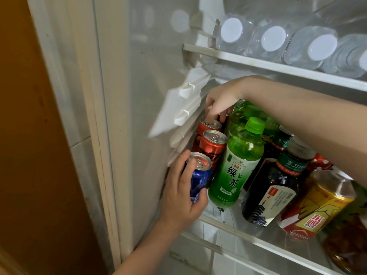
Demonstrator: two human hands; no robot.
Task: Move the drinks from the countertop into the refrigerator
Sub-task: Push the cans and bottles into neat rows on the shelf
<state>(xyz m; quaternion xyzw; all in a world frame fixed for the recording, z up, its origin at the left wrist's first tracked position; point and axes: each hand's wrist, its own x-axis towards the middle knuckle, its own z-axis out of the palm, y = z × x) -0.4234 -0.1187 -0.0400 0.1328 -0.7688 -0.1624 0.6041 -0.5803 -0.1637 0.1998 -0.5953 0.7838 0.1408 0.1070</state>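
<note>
Now the blue can is at the front-left corner of the shelf, your left hand wrapped round it. Your right hand pinches the rear red can by its top. You're placing, I'd say: seat it upright, then let go.

Glossy metal cans, clear plastic bottles, smooth glass shelf.
</note>
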